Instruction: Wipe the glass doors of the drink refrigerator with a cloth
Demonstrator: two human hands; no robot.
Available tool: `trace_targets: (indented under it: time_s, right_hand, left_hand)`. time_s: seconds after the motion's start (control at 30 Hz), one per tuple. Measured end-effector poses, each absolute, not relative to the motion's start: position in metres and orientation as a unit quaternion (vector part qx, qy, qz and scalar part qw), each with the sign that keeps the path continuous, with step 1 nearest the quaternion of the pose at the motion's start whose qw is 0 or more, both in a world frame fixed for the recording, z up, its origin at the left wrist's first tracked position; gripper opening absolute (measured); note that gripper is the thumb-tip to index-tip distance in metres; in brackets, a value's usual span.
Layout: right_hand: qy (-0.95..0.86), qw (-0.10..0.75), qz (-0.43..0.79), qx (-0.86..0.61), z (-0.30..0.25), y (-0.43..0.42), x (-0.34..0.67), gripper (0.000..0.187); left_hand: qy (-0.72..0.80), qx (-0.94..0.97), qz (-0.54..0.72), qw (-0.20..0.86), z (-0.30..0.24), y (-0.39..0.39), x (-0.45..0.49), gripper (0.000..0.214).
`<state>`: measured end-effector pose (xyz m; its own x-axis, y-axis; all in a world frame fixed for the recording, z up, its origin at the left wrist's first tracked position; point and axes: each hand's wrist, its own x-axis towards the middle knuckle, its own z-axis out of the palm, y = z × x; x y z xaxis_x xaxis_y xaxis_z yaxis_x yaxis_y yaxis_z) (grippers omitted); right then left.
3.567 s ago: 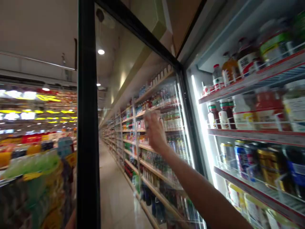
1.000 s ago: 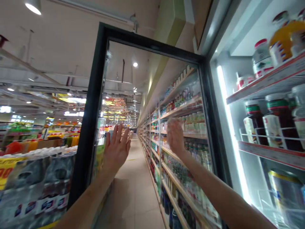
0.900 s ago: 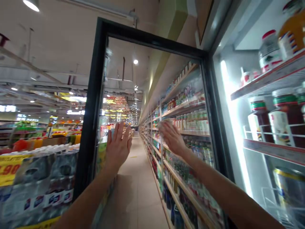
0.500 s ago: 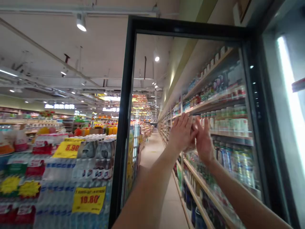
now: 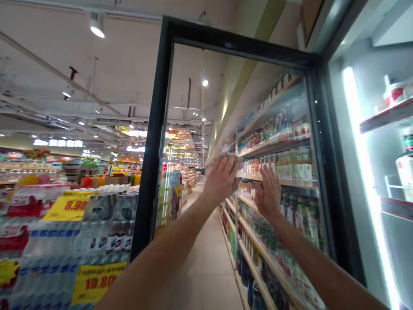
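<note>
**Pressing both hands to the open fridge door**

Held up at chest height, both hands are seen against the glass of the fridge door (image 5: 245,142), which stands swung wide open into the aisle, its black frame edge-on at the left. The left hand (image 5: 222,177) is laid near the middle of the pane with fingers blurred at their tips; something pale may be under them, but it cannot be told. The right hand (image 5: 268,191) is spread flat on the glass just beside it, fingers apart and pointing up, nothing gripped. The two hands are close but not touching. Through the pane, long aisle shelves (image 5: 274,142) of bottles are visible; to the right, the lit fridge interior (image 5: 355,172) with its own racks is open.

The step in hand is judged to be work on the inner face of the glass, wiping or steadying. An even, flat pressure would be called for, with the door kept from swinging. Stacked water packs (image 5: 80,228) with yellow price tags stand at the left.
</note>
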<state>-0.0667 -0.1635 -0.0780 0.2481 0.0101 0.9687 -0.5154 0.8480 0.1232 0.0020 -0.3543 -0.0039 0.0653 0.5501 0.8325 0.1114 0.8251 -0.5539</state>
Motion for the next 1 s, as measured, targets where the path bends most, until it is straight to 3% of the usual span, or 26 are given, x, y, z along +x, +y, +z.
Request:
trace_targets:
  time_s: [0.1, 0.3, 0.47, 0.67, 0.83, 1.0]
  right_hand:
    - [-0.584, 0.763, 0.176, 0.215, -0.079, -0.161, -0.068, 0.048]
    - [-0.588, 0.76, 0.168, 0.218, -0.079, -0.162, -0.071, 0.047]
    - [-0.586, 0.766, 0.153, 0.217, -0.081, -0.163, -0.074, 0.047]
    - [-0.605, 0.755, 0.148, 0.204, -0.082, -0.165, -0.073, 0.045]
    - [-0.608, 0.753, 0.143, 0.206, -0.082, -0.165, -0.072, 0.043]
    - [-0.623, 0.743, 0.143, 0.195, -0.082, -0.166, -0.072, 0.044]
  left_hand:
    - [-0.668, -0.293, 0.196, 0.656, -0.002, -0.347, -0.006, 0.041]
    - [-0.676, -0.135, 0.041, 0.723, 0.025, -0.341, -0.009, 0.048]
    - [-0.675, -0.318, 0.195, 0.636, 0.001, -0.329, -0.014, 0.049]
    - [-0.675, -0.064, -0.003, 0.735, 0.035, -0.387, 0.0, 0.052]
    - [-0.712, -0.279, 0.208, 0.61, 0.0, -0.395, 0.002, 0.053]
    - [-0.692, -0.062, 0.033, 0.719, -0.002, -0.427, 0.008, 0.053]
